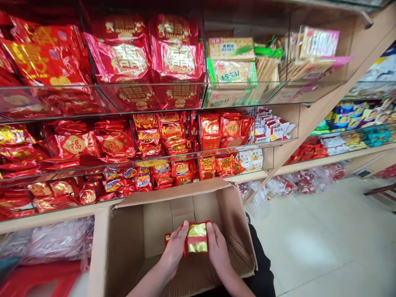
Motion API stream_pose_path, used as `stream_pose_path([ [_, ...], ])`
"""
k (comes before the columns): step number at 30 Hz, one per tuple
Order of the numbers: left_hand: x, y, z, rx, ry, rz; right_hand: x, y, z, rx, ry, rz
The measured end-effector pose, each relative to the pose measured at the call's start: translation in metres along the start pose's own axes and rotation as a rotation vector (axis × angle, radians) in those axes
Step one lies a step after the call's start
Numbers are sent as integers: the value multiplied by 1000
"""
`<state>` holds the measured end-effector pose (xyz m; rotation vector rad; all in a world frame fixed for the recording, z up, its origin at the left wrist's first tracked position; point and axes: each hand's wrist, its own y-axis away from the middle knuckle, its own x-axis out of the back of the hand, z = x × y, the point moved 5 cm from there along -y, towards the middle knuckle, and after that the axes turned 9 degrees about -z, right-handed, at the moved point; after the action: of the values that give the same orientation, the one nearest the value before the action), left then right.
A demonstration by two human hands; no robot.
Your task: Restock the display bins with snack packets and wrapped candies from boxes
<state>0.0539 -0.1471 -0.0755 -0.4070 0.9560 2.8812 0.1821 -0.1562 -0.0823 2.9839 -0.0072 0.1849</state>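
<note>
Evidently gripping: left hand (175, 247) at 9 o'clock, right hand (218, 246) at 3, closed on red-and-gold rectangular foil pack (197, 238) over brown cardboard carton (125, 243); moving likely needs even pressure.

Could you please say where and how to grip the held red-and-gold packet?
Grip the packet by its side edges, probably best with the left hand from the left and the right hand from the right: its broad face lies between them.
</note>
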Motion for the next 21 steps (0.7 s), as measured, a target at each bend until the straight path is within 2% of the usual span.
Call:
stream_pose_path([
  [4, -6, 1, 5, -186, -76, -76, 3, 0, -2, 11, -3, 10],
  [8, -1, 4, 5, -294, -245, -56, 6, 5, -3, 61, 129, 57],
  [15, 8, 4, -17, -227, -301, -26, -3, 15, 11, 39, 179, 45],
  [18, 17, 7, -18, -216, -268, -13, 0, 16, 14, 40, 284, 53],
  [20, 24, 11, -17, -182, -244, -7, 4, 17, 12, 96, 402, 89],
  [21, 25, 13, -18, -109, -203, -31, 4, 18, 8, 154, 466, 98],
])
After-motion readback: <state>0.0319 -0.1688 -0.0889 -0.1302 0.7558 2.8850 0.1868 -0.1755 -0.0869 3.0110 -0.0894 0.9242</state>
